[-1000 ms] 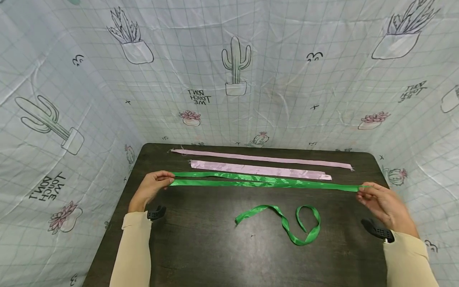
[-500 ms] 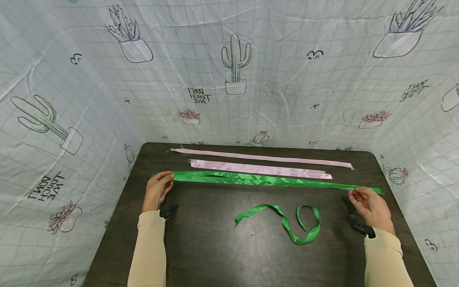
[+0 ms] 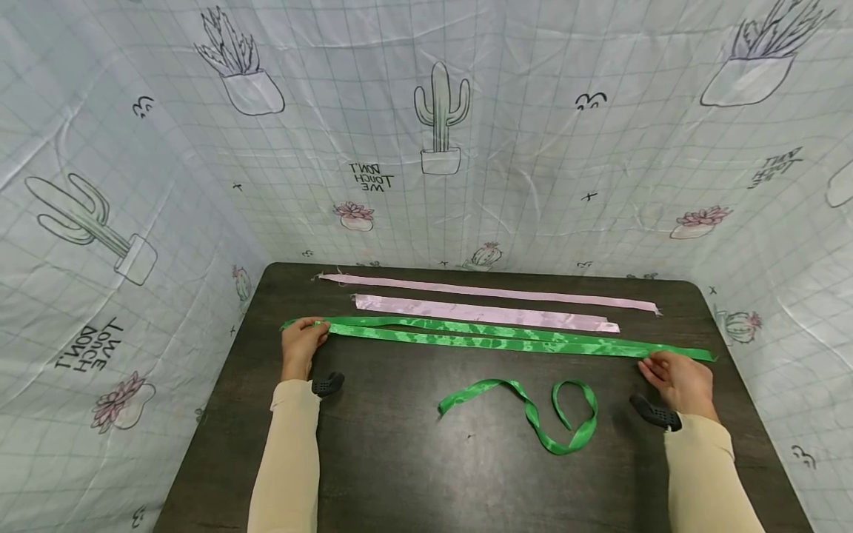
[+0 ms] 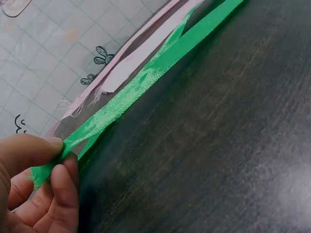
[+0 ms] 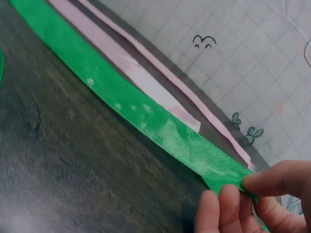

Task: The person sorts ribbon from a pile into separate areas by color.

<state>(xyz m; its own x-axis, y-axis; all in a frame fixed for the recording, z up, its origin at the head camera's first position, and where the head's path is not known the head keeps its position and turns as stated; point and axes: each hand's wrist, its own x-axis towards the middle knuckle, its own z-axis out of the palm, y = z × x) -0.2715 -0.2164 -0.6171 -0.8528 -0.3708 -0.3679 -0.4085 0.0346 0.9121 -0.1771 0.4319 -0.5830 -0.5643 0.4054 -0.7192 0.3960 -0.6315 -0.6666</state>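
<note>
In the head view my left hand (image 3: 303, 346) pinches the left end of a green satin ribbon (image 3: 426, 340). At the other side my right hand (image 3: 680, 381) pinches the same ribbon near its right end. Right behind it lies another green ribbon strip (image 3: 696, 354), reaching out past both hands. The left wrist view shows thumb and fingers gripping the frayed ribbon end (image 4: 41, 174). A thumb presses the green ribbon (image 5: 180, 141) against the fingers in the right wrist view. A third green ribbon (image 3: 533, 422) lies curled on the dark table between my forearms.
Behind the green strips lie a wide pink ribbon (image 3: 480, 312) and a narrower pink ribbon (image 3: 493, 292), both roughly straight. The dark wooden table (image 3: 400, 474) ends at a cactus-print cloth (image 3: 520, 148) hanging behind and at both sides.
Both hands have moved inward, toward each other, still pinching the ribbon. The ends of the rear green strip now show beyond the hands. The curled ribbon and pink ribbons have stayed put.
</note>
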